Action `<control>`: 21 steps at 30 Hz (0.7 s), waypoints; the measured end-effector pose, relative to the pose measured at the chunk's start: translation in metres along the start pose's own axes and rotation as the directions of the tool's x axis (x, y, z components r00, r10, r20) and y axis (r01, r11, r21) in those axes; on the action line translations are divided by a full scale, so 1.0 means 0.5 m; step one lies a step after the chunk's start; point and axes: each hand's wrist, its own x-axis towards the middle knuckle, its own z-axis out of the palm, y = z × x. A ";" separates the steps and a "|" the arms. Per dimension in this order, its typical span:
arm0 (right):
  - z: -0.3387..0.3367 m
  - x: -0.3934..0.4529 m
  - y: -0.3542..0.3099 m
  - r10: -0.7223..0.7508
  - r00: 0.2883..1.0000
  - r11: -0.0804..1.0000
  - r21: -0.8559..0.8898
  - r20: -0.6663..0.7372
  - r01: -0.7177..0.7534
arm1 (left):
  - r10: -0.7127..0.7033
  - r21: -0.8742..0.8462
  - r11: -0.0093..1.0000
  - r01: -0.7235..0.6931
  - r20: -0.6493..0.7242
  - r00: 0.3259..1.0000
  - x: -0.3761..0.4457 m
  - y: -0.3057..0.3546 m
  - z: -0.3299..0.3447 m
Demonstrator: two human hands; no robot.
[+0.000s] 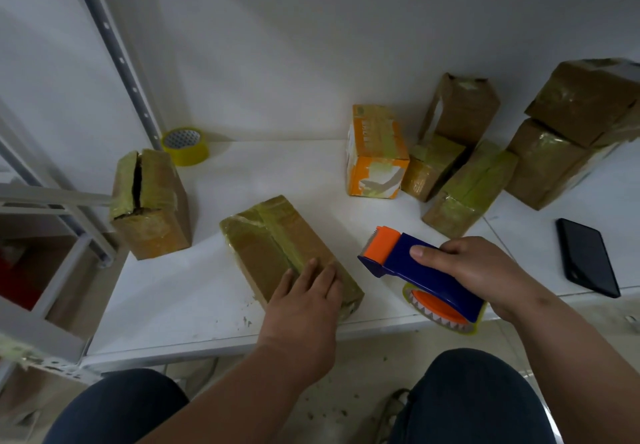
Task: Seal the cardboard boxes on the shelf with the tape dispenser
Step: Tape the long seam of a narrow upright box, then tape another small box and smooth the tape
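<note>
A long brown cardboard box (273, 236) with yellowish tape along its top lies on the white shelf (194, 291), near the front edge. My left hand (304, 291) rests flat on its near end, fingers spread. My right hand (474, 270) grips a blue and orange tape dispenser (408, 263) just right of that box, above the shelf's front edge, its orange cutter end pointing left. An upright box (152, 204) at the left has a split, gaping top seam.
A yellow tape roll (185, 146) sits at the back left by the shelf post. An orange box (375, 156) and several taped brown boxes (467, 184) crowd the back right, some stacked. A black phone (587, 256) lies at the right. My knees are below the shelf.
</note>
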 end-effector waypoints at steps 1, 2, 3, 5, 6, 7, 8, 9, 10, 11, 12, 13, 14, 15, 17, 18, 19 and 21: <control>-0.001 0.000 0.001 -0.002 1.000 1.000 -0.003 -0.001 0.002 | 0.002 0.000 1.000 -0.002 0.002 1.000 -0.002 -0.004 0.000; -0.001 0.000 0.002 -0.004 1.000 1.000 -0.005 -0.004 0.004 | -0.002 0.001 1.000 0.002 -0.001 1.000 -0.003 -0.008 0.000; -0.002 0.000 0.003 -0.005 1.000 1.000 -0.005 -0.012 0.005 | -0.007 -0.001 1.000 0.007 -0.009 1.000 -0.006 -0.013 0.002; -0.004 0.001 0.005 -0.008 1.000 1.000 0.001 -0.030 0.008 | -0.018 0.000 1.000 0.018 -0.023 1.000 -0.012 -0.028 0.008; -0.005 0.002 0.007 -0.010 0.999 1.000 0.005 -0.035 0.011 | -0.013 0.010 1.000 0.013 -0.019 1.000 -0.015 -0.035 0.005; -0.005 0.004 0.008 -0.013 0.999 1.000 0.008 -0.036 0.013 | -0.013 0.020 1.000 0.013 0.012 1.000 -0.017 -0.044 0.003; -0.004 0.005 0.009 -0.015 0.999 1.000 0.013 -0.033 0.015 | -0.013 0.003 1.000 0.013 0.029 0.999 -0.018 -0.051 0.003; -0.002 0.008 0.011 -0.016 1.000 1.000 0.019 -0.026 0.017 | -0.014 0.018 1.000 0.013 0.007 1.000 -0.014 -0.054 0.006; 0.000 0.012 0.012 -0.017 1.000 1.000 0.026 -0.021 0.017 | -0.015 0.033 0.999 0.015 0.017 1.000 -0.010 -0.056 0.007; 0.003 0.015 0.012 -0.017 1.000 0.999 0.034 -0.020 0.018 | -0.007 0.051 0.999 0.006 0.025 1.000 -0.005 -0.057 0.005; 0.005 0.019 0.012 -0.017 1.000 0.999 0.042 -0.022 0.018 | 0.005 0.061 0.998 -0.006 0.020 1.000 0.004 -0.059 0.003; 0.008 0.023 0.012 -0.017 1.000 0.999 0.049 -0.024 0.018 | -0.001 0.094 0.996 0.002 -0.015 1.000 0.011 -0.064 0.007; 0.011 0.028 0.011 -0.019 1.000 0.998 0.056 -0.025 0.020 | -0.003 0.116 0.993 0.007 -0.034 0.999 0.014 -0.069 0.007; 0.013 0.032 0.011 -0.021 0.999 0.998 0.064 -0.026 0.023 | 0.001 0.120 0.993 0.005 -0.054 0.999 0.017 -0.075 0.007; 0.015 0.042 0.009 -0.023 0.999 0.996 0.082 -0.030 0.025 | -0.009 0.096 0.995 0.016 -0.064 0.998 0.028 -0.086 0.006; 0.016 0.046 0.007 -0.020 0.999 0.996 0.090 -0.029 0.023 | -0.020 0.084 0.996 0.029 -0.100 0.995 0.036 -0.092 0.011; 0.017 0.050 0.004 -0.018 1.000 0.995 0.098 -0.026 0.021 | -0.046 0.102 0.993 0.058 -0.115 0.992 0.045 -0.096 0.010; 0.019 0.059 0.000 -0.016 1.000 0.994 0.108 -0.019 0.018 | -0.129 0.126 0.982 0.140 -0.092 0.987 0.062 -0.109 0.000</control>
